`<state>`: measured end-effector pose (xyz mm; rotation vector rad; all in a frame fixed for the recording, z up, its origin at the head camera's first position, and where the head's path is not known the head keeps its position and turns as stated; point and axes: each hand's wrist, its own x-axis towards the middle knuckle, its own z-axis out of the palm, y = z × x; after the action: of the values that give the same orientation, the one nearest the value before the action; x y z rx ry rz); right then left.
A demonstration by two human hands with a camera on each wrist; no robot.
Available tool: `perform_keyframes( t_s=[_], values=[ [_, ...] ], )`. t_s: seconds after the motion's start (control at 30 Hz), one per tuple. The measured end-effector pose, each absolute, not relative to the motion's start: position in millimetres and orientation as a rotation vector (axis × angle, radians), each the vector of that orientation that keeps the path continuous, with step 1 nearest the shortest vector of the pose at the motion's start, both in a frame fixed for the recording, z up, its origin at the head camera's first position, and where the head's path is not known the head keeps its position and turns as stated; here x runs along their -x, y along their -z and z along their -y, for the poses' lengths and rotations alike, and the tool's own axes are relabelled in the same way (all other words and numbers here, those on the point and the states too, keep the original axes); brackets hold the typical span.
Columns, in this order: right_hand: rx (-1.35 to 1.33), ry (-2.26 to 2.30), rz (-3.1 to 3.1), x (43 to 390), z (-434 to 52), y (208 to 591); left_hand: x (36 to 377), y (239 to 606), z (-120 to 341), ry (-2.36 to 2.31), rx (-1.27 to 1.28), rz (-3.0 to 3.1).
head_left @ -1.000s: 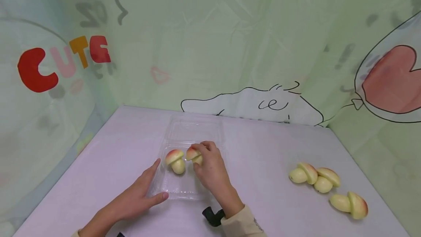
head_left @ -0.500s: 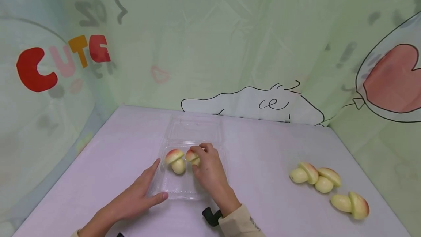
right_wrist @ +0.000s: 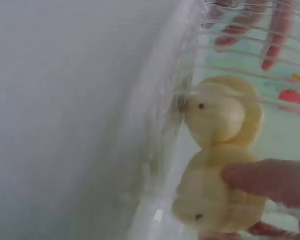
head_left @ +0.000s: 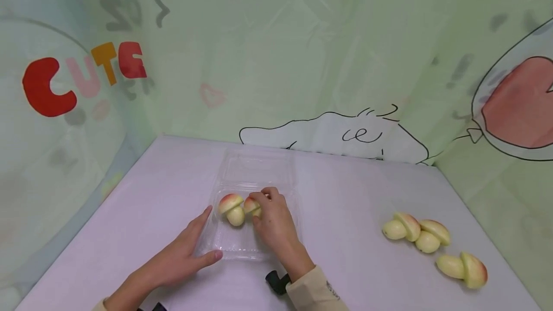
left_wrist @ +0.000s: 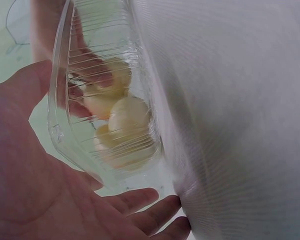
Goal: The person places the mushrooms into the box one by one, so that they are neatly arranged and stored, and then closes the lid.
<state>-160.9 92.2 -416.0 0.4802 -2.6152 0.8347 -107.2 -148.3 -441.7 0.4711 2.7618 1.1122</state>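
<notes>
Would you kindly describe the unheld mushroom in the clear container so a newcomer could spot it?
On the pale table, find the open clear container. Inside it, nearer the left hand, lies a light yellow mushroom with a reddish cap. Unlike the second mushroom beside it, which the right hand grips, it is not held.

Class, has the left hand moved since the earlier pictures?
No, not noticeably: in the head view, the left hand keeps its place against the table.
</notes>
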Motion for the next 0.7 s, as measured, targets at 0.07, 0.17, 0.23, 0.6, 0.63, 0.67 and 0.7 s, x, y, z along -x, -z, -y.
perform_keyframes(
  t_s=[0.07, 0.17, 0.23, 0.6, 0.63, 0.67, 0.7],
  values=[
    [-0.48, -0.827, 2.622, 161.7, -92.0, 416.0, 107.7, 440.8, 148.1, -1.105, -0.48, -2.769],
    [-0.474, -0.822, 2.642, 162.5, -91.8, 416.4, 108.1, 439.9, 147.5, -1.107, -0.479, -2.769],
    [-0.468, -0.823, 2.662, 162.7, -91.8, 416.6, 108.3, 439.9, 147.3, -1.111, -0.475, -2.766],
    [-0.448, -0.811, 2.703, 162.3, -91.1, 416.3, 107.9, 439.2, 146.5, -1.111, -0.449, -2.746],
    [-0.446, -0.811, 2.707, 162.3, -90.9, 416.3, 107.7, 438.8, 146.5, -1.111, -0.452, -2.743],
    [-0.443, -0.813, 2.714, 162.1, -90.8, 416.2, 107.4, 438.3, 146.7, -1.11, -0.456, -2.744],
    [-0.44, -0.815, 2.721, 162.0, -90.6, 415.9, 107.2, 437.9, 146.9, -1.109, -0.461, -2.746]
  ],
)
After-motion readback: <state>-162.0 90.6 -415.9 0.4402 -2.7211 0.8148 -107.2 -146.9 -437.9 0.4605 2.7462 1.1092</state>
